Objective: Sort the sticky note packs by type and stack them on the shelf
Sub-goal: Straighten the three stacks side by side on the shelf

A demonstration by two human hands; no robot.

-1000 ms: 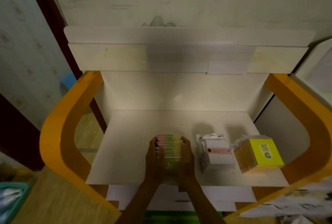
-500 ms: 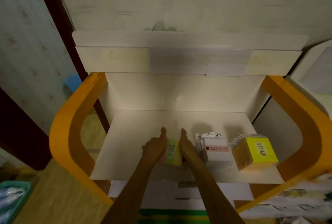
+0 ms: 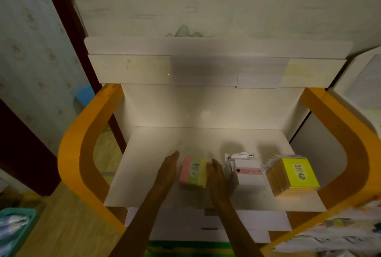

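From the head view, a striped pack [image 3: 193,172] — pink, green, yellow — sits on the white shelf [image 3: 144,174] between the left hand [image 3: 168,171] and right hand [image 3: 216,176], both with fingers straight, released, just beside it. To its right stand a white pack [image 3: 248,172] and a yellow stack [image 3: 296,173]. Orange side frames [image 3: 82,143] flank the shelf — papered wall [image 3: 185,5] behind.

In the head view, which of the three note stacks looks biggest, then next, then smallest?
1. Yellow stack, fanned wide.
2. White stack.
3. Pink-green-yellow stack.
The last two look close; a hand covers part of each, so their order is unsure.
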